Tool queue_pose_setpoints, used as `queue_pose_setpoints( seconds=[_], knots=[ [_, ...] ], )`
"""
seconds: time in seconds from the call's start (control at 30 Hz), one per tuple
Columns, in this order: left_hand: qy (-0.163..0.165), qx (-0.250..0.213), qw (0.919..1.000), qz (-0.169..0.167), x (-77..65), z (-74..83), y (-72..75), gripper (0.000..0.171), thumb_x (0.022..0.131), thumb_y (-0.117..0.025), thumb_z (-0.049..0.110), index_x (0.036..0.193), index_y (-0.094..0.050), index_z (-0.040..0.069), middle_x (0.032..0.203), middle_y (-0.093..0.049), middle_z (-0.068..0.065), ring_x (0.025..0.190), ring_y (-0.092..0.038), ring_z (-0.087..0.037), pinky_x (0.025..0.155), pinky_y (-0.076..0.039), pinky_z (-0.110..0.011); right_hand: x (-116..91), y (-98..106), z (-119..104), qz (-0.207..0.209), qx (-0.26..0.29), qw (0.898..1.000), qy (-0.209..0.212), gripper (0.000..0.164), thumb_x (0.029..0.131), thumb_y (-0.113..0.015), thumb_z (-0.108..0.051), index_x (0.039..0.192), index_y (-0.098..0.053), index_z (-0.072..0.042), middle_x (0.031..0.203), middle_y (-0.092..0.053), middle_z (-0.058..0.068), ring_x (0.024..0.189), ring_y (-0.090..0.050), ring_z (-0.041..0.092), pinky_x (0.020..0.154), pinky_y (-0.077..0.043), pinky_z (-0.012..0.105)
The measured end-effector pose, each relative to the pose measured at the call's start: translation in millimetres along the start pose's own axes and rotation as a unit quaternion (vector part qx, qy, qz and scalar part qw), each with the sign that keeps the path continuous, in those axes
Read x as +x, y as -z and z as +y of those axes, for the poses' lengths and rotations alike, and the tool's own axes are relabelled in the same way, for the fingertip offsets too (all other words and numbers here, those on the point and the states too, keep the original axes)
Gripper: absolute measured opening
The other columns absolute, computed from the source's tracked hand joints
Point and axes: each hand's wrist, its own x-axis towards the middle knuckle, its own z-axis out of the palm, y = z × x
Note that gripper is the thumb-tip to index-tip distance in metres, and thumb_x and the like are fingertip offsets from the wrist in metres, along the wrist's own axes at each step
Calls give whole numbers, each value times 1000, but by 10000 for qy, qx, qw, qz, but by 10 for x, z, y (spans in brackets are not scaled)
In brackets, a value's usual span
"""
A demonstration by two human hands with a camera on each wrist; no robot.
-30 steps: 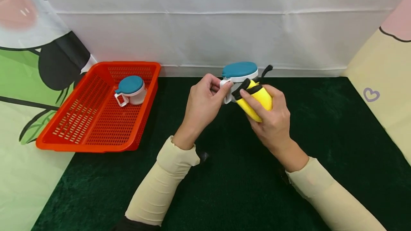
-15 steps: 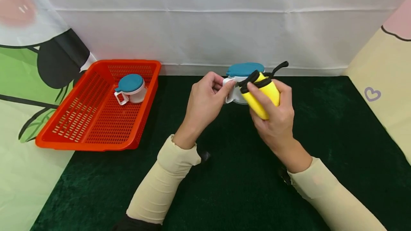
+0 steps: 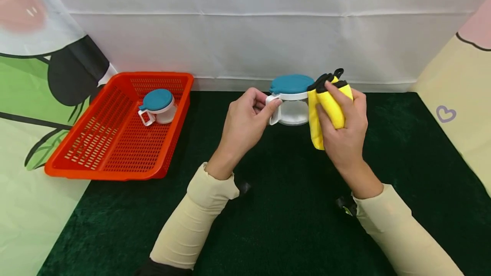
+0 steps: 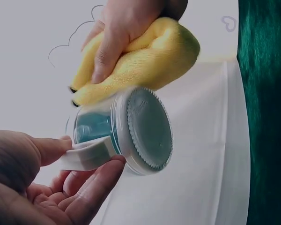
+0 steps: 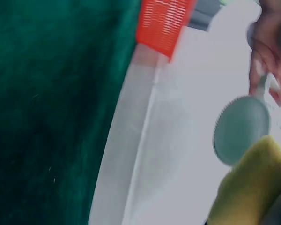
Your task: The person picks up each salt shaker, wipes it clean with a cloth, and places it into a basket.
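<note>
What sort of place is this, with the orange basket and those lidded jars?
Probably a makeshift tabletop booth, though I can't be sure: a dark green cloth underneath, a creased white sheet behind, and a cartoon-printed sheet at the left.

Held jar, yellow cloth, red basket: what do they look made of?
Held jar: glossy clear glass or plastic, can't tell which; see-through body, ridged base edge.
Yellow cloth: soft, fuzzy fabric, maybe microfibre; it bunches in the right hand.
Red basket: probably moulded plastic, smooth rim; uniform colour, regular slots.
</note>
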Motion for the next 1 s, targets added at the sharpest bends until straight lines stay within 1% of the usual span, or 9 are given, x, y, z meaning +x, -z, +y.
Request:
queue_pose_setpoints(
  seconds=[0.13, 0.23, 0.37, 0.5, 0.6, 0.67, 0.83, 0.93, 1.0],
  knots=[
    [53, -163, 9997, -177, -8, 11, -18, 27, 102, -68, 35, 108, -63, 9, 93, -65, -3, 77, -61, -18, 66, -53, -31, 84, 76, 88, 108, 624, 9928, -1013, 43, 98, -68, -9, 140, -63, -12, 123, -57, -8, 102, -54, 17, 82, -49, 28],
    [20, -175, 9997, -183, -9, 14, -40, 27, 101, -69, 35, 108, -63, 9, 93, -65, -3, 77, -61, -17, 65, -53, -30, 58, 91, 36, 105, 627, 9921, -1082, 43, 98, -68, -8, 141, -63, -12, 124, -57, -6, 102, -54, 17, 81, -48, 28],
    [-88, -88, 9999, -24, 2, -2, -65, 26, 101, -70, 34, 106, -64, 9, 90, -65, -2, 74, -61, -16, 64, -53, -29, -61, 38, -134, -122, 50, 9999, 6, 42, 94, -72, -6, 135, -68, -14, 128, -54, 14, 109, -51, 23, 85, -45, 33],
    [-229, -12, 9997, 72, 12, -21, -80, 25, 101, -71, 32, 105, -64, 7, 89, -66, -3, 72, -61, -16, 62, -54, -30, -221, -51, -221, -584, -745, 9885, 1179, 41, 91, -76, -9, 130, -70, -20, 132, -49, 26, 117, -51, 38, 92, -47, 47],
    [-250, 23, 9997, 38, 15, -38, -76, 25, 101, -70, 31, 105, -63, 7, 89, -66, -3, 72, -61, -16, 63, -54, -30, -268, -87, -202, -666, -992, 9833, 1370, 42, 90, -77, -9, 130, -69, -22, 133, -48, 24, 116, -52, 43, 93, -49, 52],
    [-209, 34, 9998, -9, 13, -46, -69, 26, 101, -70, 32, 106, -63, 8, 90, -66, -3, 72, -61, -16, 63, -54, -30, -236, -89, -162, -548, -839, 9886, 1122, 43, 91, -77, -8, 131, -68, -20, 132, -48, 25, 116, -51, 39, 92, -48, 49],
    [-74, 18, 10000, -61, -1, -53, -24, 27, 101, -69, 33, 109, -62, 8, 92, -65, -2, 74, -60, -16, 65, -53, -30, -71, -39, -27, -157, 204, 9996, -133, 44, 94, -73, -4, 137, -65, -13, 129, -54, 17, 108, -52, 22, 86, -47, 32],
    [-67, -110, 9998, -158, -10, -50, 12, 27, 101, -69, 33, 110, -61, 9, 94, -65, -3, 76, -60, -18, 66, -53, -32, 23, 28, 47, -221, 887, 9905, -1030, 44, 99, -67, -8, 142, -60, -12, 127, -56, 7, 102, -54, 20, 81, -50, 27],
    [-76, -235, 9994, -258, -14, -50, 35, 26, 102, -68, 32, 111, -61, 9, 95, -65, -3, 77, -60, -19, 66, -54, -33, 74, 76, 85, -390, 1271, 9765, -1699, 45, 102, -64, -13, 146, -55, -14, 125, -55, 4, 98, -56, 21, 77, -53, 26]
  ],
)
